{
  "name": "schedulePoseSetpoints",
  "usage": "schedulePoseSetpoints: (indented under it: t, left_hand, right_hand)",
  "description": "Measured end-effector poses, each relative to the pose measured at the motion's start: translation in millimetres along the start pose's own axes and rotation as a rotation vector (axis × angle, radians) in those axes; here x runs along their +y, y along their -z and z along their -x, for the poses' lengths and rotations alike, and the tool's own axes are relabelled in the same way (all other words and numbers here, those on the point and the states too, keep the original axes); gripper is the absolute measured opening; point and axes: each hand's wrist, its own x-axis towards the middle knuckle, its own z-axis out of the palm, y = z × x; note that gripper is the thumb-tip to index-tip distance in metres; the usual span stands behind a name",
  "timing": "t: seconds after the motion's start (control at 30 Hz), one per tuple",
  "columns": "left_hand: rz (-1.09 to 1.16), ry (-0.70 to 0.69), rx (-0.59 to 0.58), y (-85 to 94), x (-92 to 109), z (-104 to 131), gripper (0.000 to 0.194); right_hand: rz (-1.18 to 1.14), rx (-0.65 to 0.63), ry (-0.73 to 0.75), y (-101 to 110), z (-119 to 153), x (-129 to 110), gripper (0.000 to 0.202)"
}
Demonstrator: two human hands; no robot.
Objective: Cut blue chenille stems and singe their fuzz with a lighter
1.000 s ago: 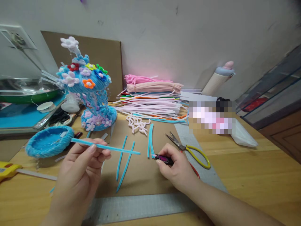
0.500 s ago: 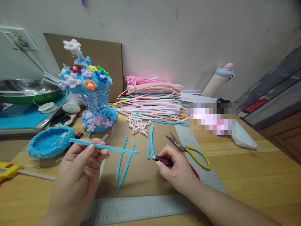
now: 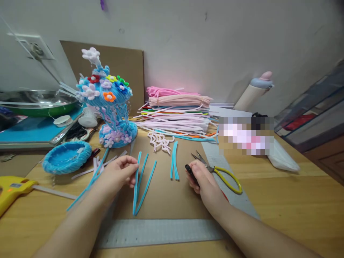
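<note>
My left hand (image 3: 125,171) pinches the upper end of a light-blue pipe cleaner piece (image 3: 135,190), held at the left of a brown cardboard sheet (image 3: 161,204). Beside it, two more blue pieces (image 3: 147,187) slant on the cardboard, their lower ends close together. In my right hand (image 3: 202,179) is a small black lighter-like object (image 3: 191,174), mostly covered by the fingers. Left of that hand lies a small group of blue pieces (image 3: 174,161). Pliers (image 3: 228,180) with yellow and red handles lie partly behind the right hand. White bent pieces (image 3: 160,140) rest farther back.
A blue fuzzy ornament with flowers (image 3: 107,96) stands at back left, near a blue fuzzy bowl (image 3: 67,157). Bundled pipe cleaners (image 3: 177,120) are stacked by the wall. A yellow glue gun (image 3: 16,190) lies left, a bottle (image 3: 252,91) leans back right. Beneath the cardboard is a grey mat (image 3: 161,233).
My left hand has moved right and down, bringing its blue piece from nearly level to nearly upright beside the others. My right hand has shifted slightly right, away from the small blue group.
</note>
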Motion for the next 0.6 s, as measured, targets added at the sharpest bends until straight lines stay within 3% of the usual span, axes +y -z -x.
schedulePoseSetpoints:
  t: [0.33,0.5,0.6]
  left_hand:
    - [-0.389,-0.015,0.071,5.2,-13.1,-28.3,0.019]
    - [-0.597,-0.140,0.186,-0.8,3.9,-15.9,0.015]
    - [-0.720,-0.278,0.215,-15.6,19.2,-8.6,0.016]
  right_hand:
    - [0.024,0.007,0.034,1.1,1.9,-1.9,0.032]
    - [-0.009,0.031,0.033,0.9,2.2,-2.6,0.035]
    - [-0.077,0.034,0.012,1.6,1.4,-3.6,0.038]
